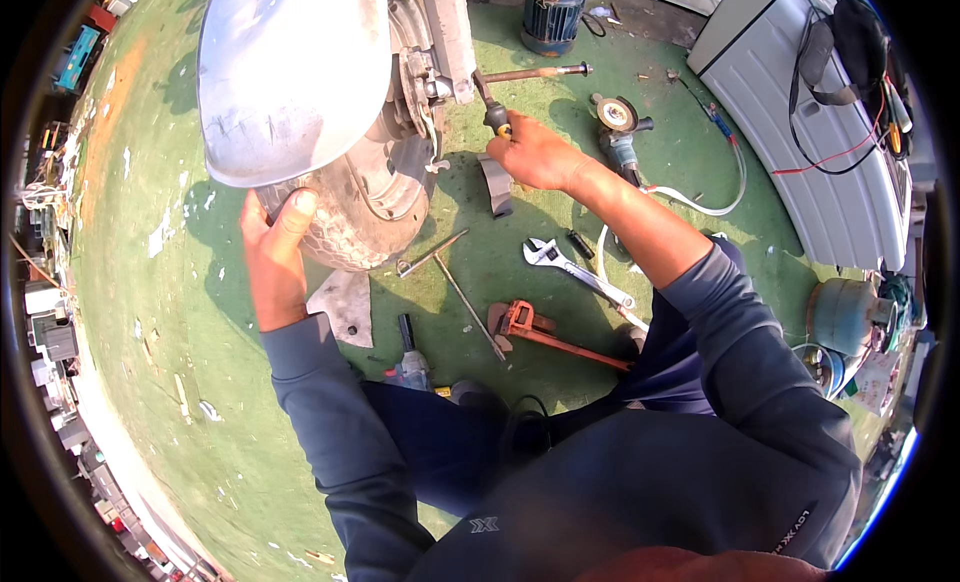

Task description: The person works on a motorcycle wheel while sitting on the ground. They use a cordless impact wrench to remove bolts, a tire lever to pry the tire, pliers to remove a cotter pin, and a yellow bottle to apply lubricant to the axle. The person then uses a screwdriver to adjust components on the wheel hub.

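Right hand: the right hand [535, 154] sits just above the middle of the frame, fingers curled tight around the yellow-and-black handle of a dark metal tool [494, 112].
Tool: its head points up toward the grey metal bracket [452, 37] beside the wheel hub; whether it is a hammer or a driver I cannot tell from here.
Left hand: the left hand [272, 247] lies left of centre, palm flat and thumb spread against the worn, dusty rubber tyre [345, 222], pressing on it rather than closing around anything.
Wheel: the tyre sits under a shiny silver curved metal mudguard [285, 72] filling the upper left, with the brake parts and hub showing between tyre and bracket.
Ground: green carpet-like matting [180, 312] with worn patches covers the floor.
Near the right hand: a grey angle grinder [618, 132] with a white cable lies just to its right; a long rusty rod [535, 73] lies above the hand.
Lower centre: a chrome adjustable spanner [560, 262], an orange pipe wrench [545, 332] and a thin T-shaped steel bar [455, 282] lie apart on the matting.
Far right: a grey ribbed panel [800, 132] with black and red cables draped over it.
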The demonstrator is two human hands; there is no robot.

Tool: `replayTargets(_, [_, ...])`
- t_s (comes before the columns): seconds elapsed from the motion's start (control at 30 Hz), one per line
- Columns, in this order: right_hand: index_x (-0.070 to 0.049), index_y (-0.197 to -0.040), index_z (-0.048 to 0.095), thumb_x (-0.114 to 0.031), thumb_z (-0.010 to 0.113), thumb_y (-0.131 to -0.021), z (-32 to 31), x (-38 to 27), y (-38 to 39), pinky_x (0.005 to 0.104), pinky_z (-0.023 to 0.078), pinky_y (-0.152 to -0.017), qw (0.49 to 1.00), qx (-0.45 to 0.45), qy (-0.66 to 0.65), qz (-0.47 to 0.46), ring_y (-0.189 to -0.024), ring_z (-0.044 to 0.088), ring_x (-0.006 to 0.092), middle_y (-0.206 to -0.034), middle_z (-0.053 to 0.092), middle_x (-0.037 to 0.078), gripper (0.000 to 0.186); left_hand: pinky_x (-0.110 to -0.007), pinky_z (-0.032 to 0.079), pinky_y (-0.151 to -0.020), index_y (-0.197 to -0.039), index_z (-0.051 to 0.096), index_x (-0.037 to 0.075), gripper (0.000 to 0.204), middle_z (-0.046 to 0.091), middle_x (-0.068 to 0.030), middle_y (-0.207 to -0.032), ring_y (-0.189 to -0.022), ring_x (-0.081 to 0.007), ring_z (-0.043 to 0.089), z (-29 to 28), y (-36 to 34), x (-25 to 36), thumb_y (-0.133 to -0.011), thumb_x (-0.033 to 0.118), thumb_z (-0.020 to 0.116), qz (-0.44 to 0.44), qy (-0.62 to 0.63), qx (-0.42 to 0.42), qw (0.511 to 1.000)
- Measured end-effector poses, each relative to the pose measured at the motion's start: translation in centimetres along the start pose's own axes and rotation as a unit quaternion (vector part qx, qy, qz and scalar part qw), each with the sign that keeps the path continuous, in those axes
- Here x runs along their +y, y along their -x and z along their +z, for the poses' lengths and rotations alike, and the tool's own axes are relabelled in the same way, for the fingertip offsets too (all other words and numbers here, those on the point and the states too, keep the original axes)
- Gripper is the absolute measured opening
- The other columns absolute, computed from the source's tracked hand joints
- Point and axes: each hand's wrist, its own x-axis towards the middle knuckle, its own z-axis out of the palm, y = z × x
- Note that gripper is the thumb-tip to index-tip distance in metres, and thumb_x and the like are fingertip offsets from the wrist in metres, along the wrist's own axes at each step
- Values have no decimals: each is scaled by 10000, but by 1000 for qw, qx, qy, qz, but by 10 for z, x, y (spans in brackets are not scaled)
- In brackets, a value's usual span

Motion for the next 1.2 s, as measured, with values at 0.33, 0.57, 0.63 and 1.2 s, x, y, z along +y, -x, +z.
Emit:
replayTargets(0.33, [-57, -1604, 242, -197, 583, -894, 29, 14, -4, 330, 506, -804, 989, 20, -138, -49, -887, 602, 195, -1022, 628, 93, 799, -435, 431, -1115, -1507, 375, -36, 842, 535, -158, -1435, -1284, -285, 555, 7, -5, -15, -859, 324, 773, 11, 58, 19, 998])
replayTargets(0.57, [-105, -1481, 422, -187, 589, -857, 39, 11, -9, 364, 497, -805, 978, 47, -203, 11, -909, 620, 223, -987, 647, 130, 651, -421, 464, -1077, -1481, 410, -49, 790, 574, -160, -1380, -1242, -281, 585, 29, 0, -7, -859, 298, 752, 17, 39, 50, 998])
replayTargets(0.63, [-84, -1402, 495, -160, 586, -852, 48, 14, -12, 352, 496, -758, 974, 90, -207, 6, -851, 611, 202, -932, 637, 106, 562, -415, 470, -1065, -1463, 438, -51, 760, 587, -159, -1364, -1223, -278, 597, 28, 0, -13, -863, 306, 740, 16, 44, 58, 997])
replayTargets(1.2, [-129, -1365, 532, -182, 565, -883, 22, 22, -18, 299, 373, -523, 957, 34, -287, -27, -599, 437, 104, -733, 484, -16, 486, -414, 511, -1014, -1362, 501, -86, 673, 610, -188, -1308, -1144, -275, 643, 41, 1, -2, -849, 257, 770, 23, 46, 33, 998])
